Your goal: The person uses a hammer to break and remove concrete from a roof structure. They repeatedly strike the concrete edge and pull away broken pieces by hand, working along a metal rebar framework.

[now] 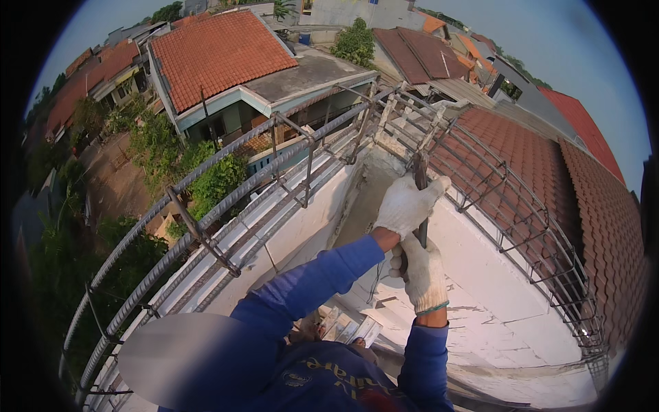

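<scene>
Fingers of both gloved hands are wrapped shut round one upright steel bar [420,180]; left hand [406,204] is the upper grip, right hand [421,273] sits directly below it, the two just about touching; both wear white knit gloves, blue sleeves come up from the lower edge.

Bar is dark, thin, ribbed like the rest of the rebar; it stands near vertical in the middle of the white concrete channel [480,275], between the left rebar cage [206,206] and the right rebar cage [522,220]; its lower end is hidden behind the right glove, so I cannot tell what it bears on or whether it is a loose bar or a tool.

Handling judgement: steel, rigid, dense for its thickness; no give under grip; ribs should bite well into knit gloves, so slip looks unlikely unless dusty; not fragile. Stacked two-hand hold at mid-length looks right for control; more spacing between hands would give better leverage.

Risk judgement: work is at roof height, tiled roofs [220,48] and a yard well below; a dropped bar falls outside the cages; keep both grips closed.
</scene>
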A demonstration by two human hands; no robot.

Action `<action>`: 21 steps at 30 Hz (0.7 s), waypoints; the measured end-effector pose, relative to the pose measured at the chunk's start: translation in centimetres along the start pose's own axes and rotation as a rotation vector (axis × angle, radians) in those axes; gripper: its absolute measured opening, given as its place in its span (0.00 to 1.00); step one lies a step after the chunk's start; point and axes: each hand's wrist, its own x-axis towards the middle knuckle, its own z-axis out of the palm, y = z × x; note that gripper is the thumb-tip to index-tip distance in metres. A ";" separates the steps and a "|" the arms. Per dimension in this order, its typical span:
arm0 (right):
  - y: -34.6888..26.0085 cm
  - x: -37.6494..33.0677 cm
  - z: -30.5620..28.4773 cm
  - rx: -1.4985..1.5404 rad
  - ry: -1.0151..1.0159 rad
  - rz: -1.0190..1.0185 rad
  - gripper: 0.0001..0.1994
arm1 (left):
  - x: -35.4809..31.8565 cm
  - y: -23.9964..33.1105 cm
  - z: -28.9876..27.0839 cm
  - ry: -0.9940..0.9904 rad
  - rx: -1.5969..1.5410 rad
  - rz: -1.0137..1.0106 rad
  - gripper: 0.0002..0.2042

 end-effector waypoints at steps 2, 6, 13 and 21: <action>0.1 -0.1 0.8 0.196 -0.149 0.076 0.16 | 0.7 -1.3 -2.5 -0.204 -0.262 -0.010 0.21; 1.9 0.1 1.1 0.997 -0.678 0.233 0.17 | 2.8 -4.9 -3.8 -0.542 -0.860 -0.073 0.17; 0.5 -0.2 -2.1 0.119 -0.240 -0.059 0.23 | 4.1 -5.2 -0.7 -0.403 -0.704 0.061 0.13; 0.1 0.2 -0.7 -0.876 0.453 -0.480 0.19 | 4.9 -5.7 3.9 0.177 -0.273 0.143 0.19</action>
